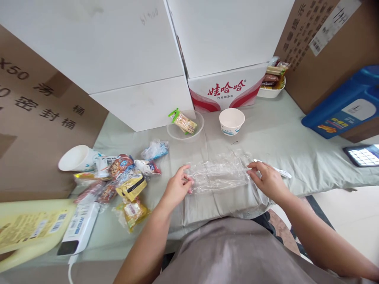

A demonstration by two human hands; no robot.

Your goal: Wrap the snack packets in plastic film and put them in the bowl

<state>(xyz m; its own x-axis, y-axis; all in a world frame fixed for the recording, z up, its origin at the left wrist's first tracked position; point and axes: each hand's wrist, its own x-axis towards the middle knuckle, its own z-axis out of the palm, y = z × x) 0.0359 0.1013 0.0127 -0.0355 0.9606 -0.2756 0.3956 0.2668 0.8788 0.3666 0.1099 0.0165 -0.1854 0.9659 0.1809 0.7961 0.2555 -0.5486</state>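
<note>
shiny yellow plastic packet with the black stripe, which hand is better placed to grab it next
Likely the left hand: the packet lies on that side. The right hand is farther off, at the right end of the crinkled clear plastic film. Either may first have to leave the film.

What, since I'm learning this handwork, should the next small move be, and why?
Perhaps draw the clear plastic gently outward to smooth it: it lies wrinkled, and the left hand and right hand are already at its opposite ends.

Clear plastic sheet [220, 173], crinkled, spread flat
</note>
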